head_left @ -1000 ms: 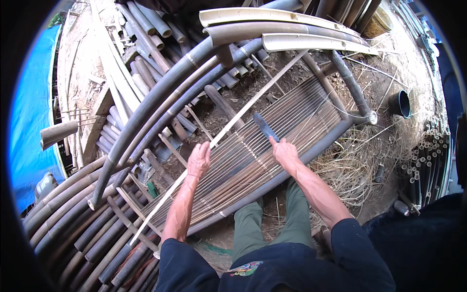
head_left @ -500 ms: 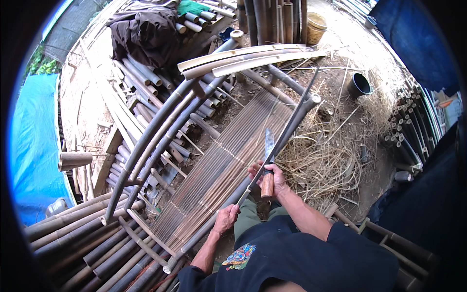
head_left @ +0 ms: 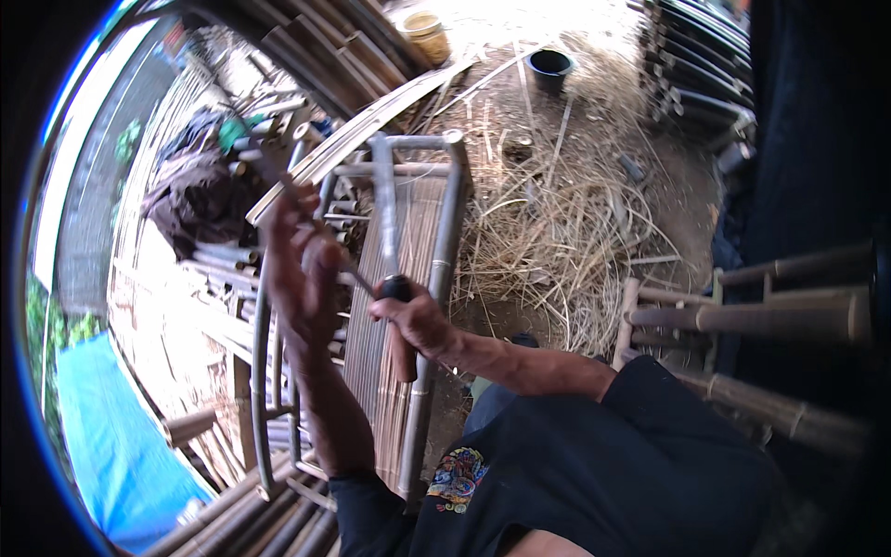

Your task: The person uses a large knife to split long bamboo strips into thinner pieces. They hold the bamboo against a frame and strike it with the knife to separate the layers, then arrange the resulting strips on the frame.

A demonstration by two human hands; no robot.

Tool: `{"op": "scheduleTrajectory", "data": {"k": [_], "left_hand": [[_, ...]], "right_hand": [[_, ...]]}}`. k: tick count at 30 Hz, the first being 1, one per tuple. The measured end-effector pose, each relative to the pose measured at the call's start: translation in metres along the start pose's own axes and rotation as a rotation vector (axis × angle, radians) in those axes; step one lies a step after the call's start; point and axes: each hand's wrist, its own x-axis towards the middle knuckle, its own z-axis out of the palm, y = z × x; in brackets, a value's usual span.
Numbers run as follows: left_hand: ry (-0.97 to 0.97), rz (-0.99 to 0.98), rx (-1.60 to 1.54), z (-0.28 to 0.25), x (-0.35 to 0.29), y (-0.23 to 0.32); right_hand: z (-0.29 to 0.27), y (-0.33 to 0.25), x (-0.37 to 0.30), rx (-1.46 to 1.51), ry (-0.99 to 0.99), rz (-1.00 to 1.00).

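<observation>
My right hand (head_left: 422, 320) is closed round the wooden handle of a knife (head_left: 386, 204), whose blade points away from me. A long, thin bamboo strip (head_left: 232, 107) slants from beside the knife's handle up to the far left. My left hand (head_left: 311, 265), raised and smeared by motion, grips this strip; its exact finger grip is blurred. Beneath both hands stands a bamboo bench (head_left: 444, 251) with a seat of narrow slats. Pale split bamboo lengths (head_left: 362, 125) lie across its far end.
Curled shavings (head_left: 557, 241) cover the ground right of the bench. A black bucket (head_left: 549, 67) and a yellowish bucket (head_left: 426, 39) stand at the far side. A bamboo frame (head_left: 742, 316) is close on my right. Bamboo poles (head_left: 269, 520) lie at the near left, by a blue tarp (head_left: 121, 436).
My left hand has swung up and left with the bamboo strip, whose slant is now reversed. My right hand keeps the knife. The whole view has turned, shifting the bench.
</observation>
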Motion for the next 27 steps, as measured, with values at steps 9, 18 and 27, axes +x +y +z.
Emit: {"op": "scheduleTrajectory", "data": {"k": [9,18,27], "left_hand": [[0.173,0.257,-0.674,-0.05,0.023,0.141],[0.426,0.43,-0.609,0.007,-0.023,0.17],[0.428,0.376,-0.607,0.082,-0.041,0.162]], "right_hand": [[-0.096,-0.072,-0.128,-0.781,0.28,-0.447],[-0.146,-0.099,-0.311,-1.212,0.824,-0.073],[-0.145,-0.09,-0.322,-0.989,0.708,-0.078]]}}
